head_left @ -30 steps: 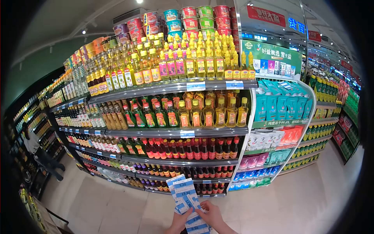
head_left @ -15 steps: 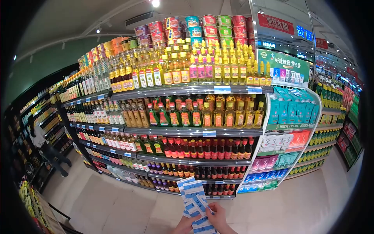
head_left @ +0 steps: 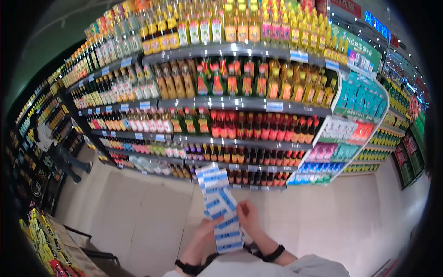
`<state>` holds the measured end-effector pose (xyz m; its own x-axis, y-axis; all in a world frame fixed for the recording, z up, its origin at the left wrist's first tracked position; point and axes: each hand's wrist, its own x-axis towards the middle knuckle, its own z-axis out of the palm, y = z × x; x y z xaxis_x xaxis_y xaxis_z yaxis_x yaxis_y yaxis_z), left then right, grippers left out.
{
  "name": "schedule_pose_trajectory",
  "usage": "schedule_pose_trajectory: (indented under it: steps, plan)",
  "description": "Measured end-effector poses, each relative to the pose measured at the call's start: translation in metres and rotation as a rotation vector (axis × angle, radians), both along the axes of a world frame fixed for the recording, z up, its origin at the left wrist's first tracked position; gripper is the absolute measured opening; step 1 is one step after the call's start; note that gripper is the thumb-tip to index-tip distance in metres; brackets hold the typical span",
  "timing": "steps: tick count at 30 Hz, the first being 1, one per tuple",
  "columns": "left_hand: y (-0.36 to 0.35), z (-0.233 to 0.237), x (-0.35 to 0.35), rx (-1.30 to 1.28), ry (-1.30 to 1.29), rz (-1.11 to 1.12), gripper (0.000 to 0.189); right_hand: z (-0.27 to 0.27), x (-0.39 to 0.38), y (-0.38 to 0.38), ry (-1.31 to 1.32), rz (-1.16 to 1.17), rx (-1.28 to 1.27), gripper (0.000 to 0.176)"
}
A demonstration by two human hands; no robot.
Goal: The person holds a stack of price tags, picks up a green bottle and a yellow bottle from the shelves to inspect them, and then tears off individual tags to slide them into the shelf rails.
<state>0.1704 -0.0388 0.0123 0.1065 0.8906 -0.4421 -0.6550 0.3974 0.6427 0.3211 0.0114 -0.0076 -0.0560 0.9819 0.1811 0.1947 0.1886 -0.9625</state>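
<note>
I hold a fanned stack of white and blue price tags (head_left: 219, 207) in front of my chest with both hands. My left hand (head_left: 204, 229) grips the stack from the lower left side. On the right edge of the stack, my right hand (head_left: 249, 216) pinches one of the tags with fingers bent. Both wrists carry dark bands. Printed numbers show on the tags, the lowest reading 0.50.
A tall shelf unit (head_left: 230, 104) of oil, sauce and vinegar bottles stands ahead, with an end rack of salt packets (head_left: 350, 124) at its right. A person (head_left: 55, 152) walks in the left aisle. A snack display (head_left: 41, 240) stands at lower left. Tiled floor (head_left: 138, 212) lies in between.
The view has tilted down, so the shelves rose in frame and my arms and wrists now show. The tag stack stays in both hands, higher in frame.
</note>
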Motion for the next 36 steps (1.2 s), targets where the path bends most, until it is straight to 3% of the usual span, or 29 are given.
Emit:
schedule_pose_trajectory:
  steps: [8,20,29,36]
  plan:
    - [-0.01,0.031,-0.036,0.091,0.086,0.027,0.039,0.049,-0.024,-0.003,0.046,0.071,0.034,0.003]
    - [-0.027,0.004,-0.061,0.076,0.043,-0.031,0.039,0.058,-0.017,-0.007,0.029,0.202,-0.049,0.006]
    - [-0.041,0.003,-0.063,0.137,0.02,-0.028,0.04,0.059,-0.019,-0.023,-0.161,0.159,0.006,0.011]
    - [-0.05,0.007,-0.07,0.144,0.038,-0.048,0.043,0.067,-0.028,-0.037,-0.047,0.074,-0.068,0.012]
